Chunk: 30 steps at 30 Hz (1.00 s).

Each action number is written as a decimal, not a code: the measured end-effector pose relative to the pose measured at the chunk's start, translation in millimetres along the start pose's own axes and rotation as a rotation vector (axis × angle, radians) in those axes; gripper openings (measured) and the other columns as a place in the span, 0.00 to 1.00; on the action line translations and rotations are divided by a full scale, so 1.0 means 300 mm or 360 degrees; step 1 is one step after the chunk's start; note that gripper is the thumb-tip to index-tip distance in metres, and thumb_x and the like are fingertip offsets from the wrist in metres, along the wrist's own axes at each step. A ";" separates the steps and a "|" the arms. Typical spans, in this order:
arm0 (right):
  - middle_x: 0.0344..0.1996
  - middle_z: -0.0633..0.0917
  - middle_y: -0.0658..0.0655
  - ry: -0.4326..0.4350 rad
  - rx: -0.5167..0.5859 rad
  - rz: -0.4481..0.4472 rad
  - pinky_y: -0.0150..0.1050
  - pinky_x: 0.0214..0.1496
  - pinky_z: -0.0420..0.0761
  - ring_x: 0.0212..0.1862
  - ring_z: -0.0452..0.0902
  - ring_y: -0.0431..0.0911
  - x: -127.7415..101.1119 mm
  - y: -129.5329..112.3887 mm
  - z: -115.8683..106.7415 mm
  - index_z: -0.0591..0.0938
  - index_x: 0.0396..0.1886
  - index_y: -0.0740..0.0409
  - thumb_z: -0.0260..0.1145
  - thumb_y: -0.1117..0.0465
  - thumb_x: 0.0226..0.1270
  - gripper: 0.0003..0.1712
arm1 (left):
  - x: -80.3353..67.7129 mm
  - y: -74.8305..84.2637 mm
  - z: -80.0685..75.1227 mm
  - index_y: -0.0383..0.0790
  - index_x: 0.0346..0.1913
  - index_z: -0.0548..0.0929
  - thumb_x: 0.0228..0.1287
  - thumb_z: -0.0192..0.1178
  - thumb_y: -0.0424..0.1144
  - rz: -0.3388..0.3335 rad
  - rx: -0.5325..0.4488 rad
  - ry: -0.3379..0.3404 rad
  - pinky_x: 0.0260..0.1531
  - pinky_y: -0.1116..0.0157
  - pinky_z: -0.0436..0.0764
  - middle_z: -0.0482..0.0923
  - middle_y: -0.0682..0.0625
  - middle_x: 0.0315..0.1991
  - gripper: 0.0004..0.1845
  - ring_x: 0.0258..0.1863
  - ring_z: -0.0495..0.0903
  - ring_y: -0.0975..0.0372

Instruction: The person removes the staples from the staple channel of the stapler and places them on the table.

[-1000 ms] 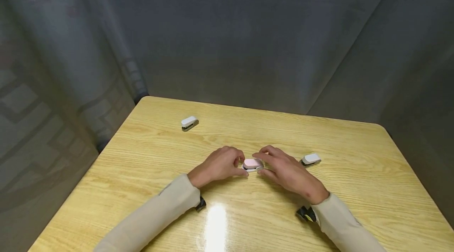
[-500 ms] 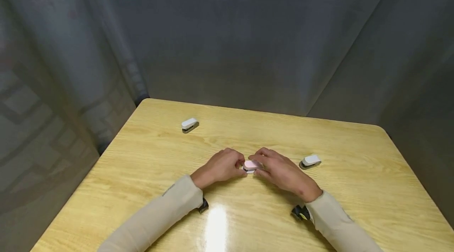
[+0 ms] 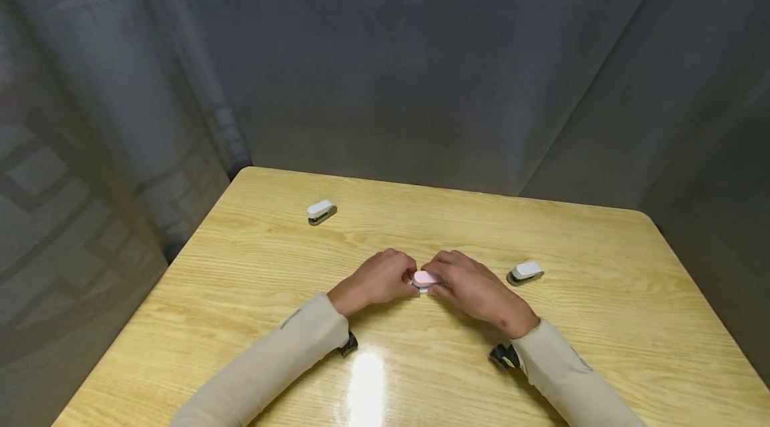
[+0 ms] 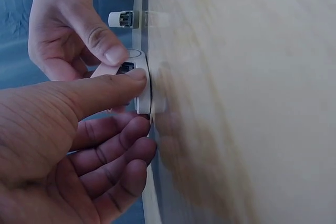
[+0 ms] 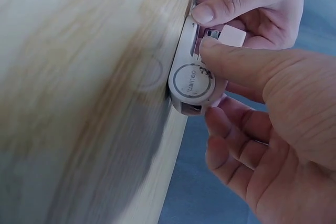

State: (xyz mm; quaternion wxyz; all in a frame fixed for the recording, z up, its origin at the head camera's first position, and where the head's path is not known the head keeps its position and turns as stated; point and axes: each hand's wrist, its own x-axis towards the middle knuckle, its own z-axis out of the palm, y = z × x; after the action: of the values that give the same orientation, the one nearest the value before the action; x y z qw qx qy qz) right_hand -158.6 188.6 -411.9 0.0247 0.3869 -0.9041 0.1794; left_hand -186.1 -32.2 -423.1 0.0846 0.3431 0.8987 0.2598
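A small pink stapler (image 3: 424,278) lies at the middle of the wooden table (image 3: 601,320), held between both hands. My left hand (image 3: 404,280) pinches its left end, thumb on top and fingers curled beneath. My right hand (image 3: 442,280) grips its right end. In the left wrist view the stapler (image 4: 143,90) sits against the tabletop with my left thumb (image 4: 105,87) on it. In the right wrist view the stapler's round end (image 5: 191,80) shows under my right thumb (image 5: 236,61), and the left hand (image 5: 252,3) holds the far end.
One white stapler (image 3: 320,210) lies at the back left of the table, another white stapler (image 3: 526,271) just right of my right hand. Grey curtains close in the table at the back and sides. A black wrist camera (image 3: 502,355) sits under each sleeve.
Both hands have drawn closer together around the pink stapler. The right fingers, spread a second ago, now fold onto it. The white staplers have not moved.
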 end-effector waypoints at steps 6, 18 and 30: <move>0.42 0.82 0.49 0.0013 0.0026 0.0000 0.43 0.46 0.79 0.43 0.77 0.43 0.008 0.004 0.009 0.85 0.48 0.55 0.73 0.64 0.69 0.11 | 0.004 0.001 -0.001 0.45 0.30 0.85 0.61 0.77 0.40 -0.0009 -0.0013 -0.0004 0.21 0.71 0.68 0.74 0.60 0.21 0.09 0.19 0.69 0.69; 0.42 0.82 0.49 -0.0001 0.0065 0.0057 0.44 0.47 0.78 0.45 0.77 0.44 0.014 0.003 0.012 0.85 0.48 0.57 0.71 0.65 0.70 0.09 | 0.017 -0.003 -0.006 0.46 0.26 0.82 0.59 0.78 0.38 0.0002 -0.0058 -0.0014 0.22 0.72 0.67 0.74 0.60 0.21 0.13 0.20 0.68 0.69; 0.42 0.81 0.49 -0.0016 0.0096 0.0083 0.46 0.47 0.78 0.44 0.76 0.44 0.008 0.006 0.016 0.85 0.49 0.58 0.71 0.64 0.71 0.10 | 0.016 -0.005 -0.001 0.47 0.24 0.80 0.60 0.78 0.39 0.0006 -0.0084 -0.0033 0.21 0.72 0.64 0.73 0.60 0.20 0.15 0.18 0.64 0.69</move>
State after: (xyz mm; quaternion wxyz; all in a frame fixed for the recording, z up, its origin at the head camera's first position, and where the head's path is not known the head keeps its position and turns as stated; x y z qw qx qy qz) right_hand -161.3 186.4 -416.4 0.0039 0.3647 -0.9082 0.2052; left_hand -190.6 -30.2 -423.7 0.1024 0.3452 0.8899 0.2800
